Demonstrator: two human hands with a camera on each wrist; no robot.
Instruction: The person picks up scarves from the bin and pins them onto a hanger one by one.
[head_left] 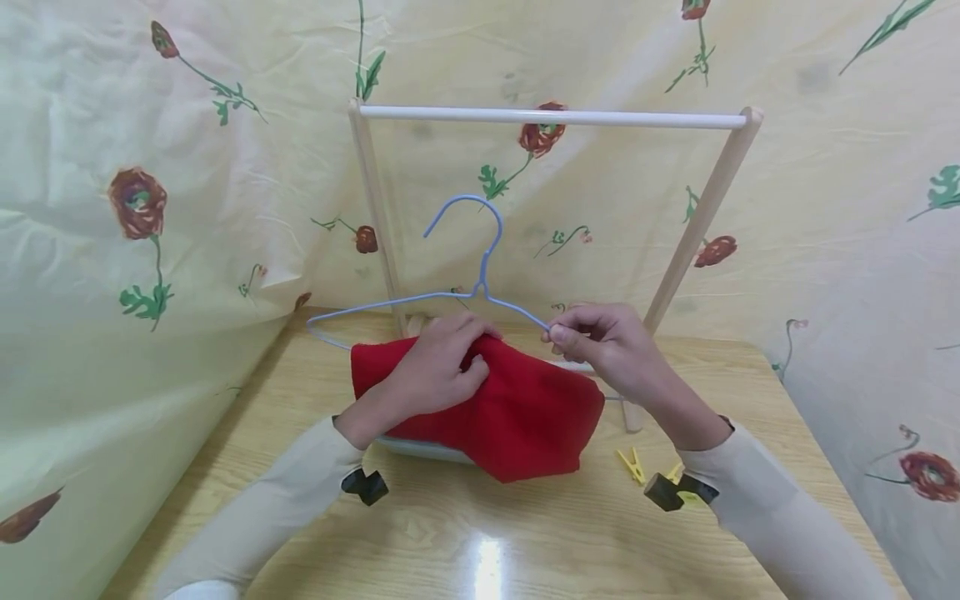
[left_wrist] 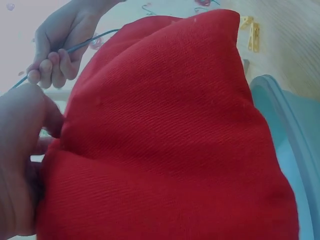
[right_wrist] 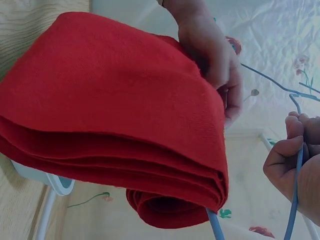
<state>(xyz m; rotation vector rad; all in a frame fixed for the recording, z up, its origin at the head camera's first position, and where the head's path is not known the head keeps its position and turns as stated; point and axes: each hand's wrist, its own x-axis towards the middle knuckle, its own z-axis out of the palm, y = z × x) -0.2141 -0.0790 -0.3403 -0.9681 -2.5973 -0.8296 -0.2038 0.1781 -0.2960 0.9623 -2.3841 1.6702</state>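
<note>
A blue wire hanger (head_left: 483, 271) stands upright, its hook at the top. Over its lower bar hangs a folded red cloth (head_left: 536, 408), its stacked layers showing in the right wrist view. My left hand (head_left: 438, 367) grips the cloth's upper edge, thumb in front. My right hand (head_left: 611, 346) pinches the hanger's right sloping arm between thumb and fingers. In the right wrist view, one end of the hanger wire (right_wrist: 215, 224) sticks out below the folds. Cloth hides most of the hanger's lower bar.
Behind the hanger stands a rack with a white rail (head_left: 555, 117) and wooden posts (head_left: 697, 217). Under the cloth is a light blue basin (left_wrist: 295, 125), mostly covered. Yellow clothespins (head_left: 633, 465) lie on the wooden table (head_left: 420, 542) at the right. Flowered sheeting surrounds the table.
</note>
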